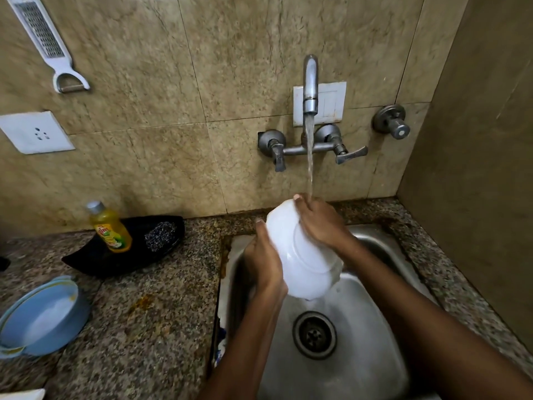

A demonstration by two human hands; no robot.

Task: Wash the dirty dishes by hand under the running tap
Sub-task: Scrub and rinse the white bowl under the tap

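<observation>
A white bowl [300, 255] is held tilted over the steel sink [372, 370], its base turned toward me. My left hand [264, 262] grips its left side from below. My right hand [321, 223] lies across its upper right side, fingers over the rim. Water streams from the wall tap [310, 90] and lands on my right hand's fingers at the bowl's top edge. Water runs off the bowl's low end toward the drain [314, 334].
On the granite counter to the left stand a blue bowl [43, 316], a black tray [121, 255] holding a yellow dish-soap bottle [111, 229] and a steel scourer [160, 235]. A grater hangs on the wall [43, 39]. A side wall closes in on the right.
</observation>
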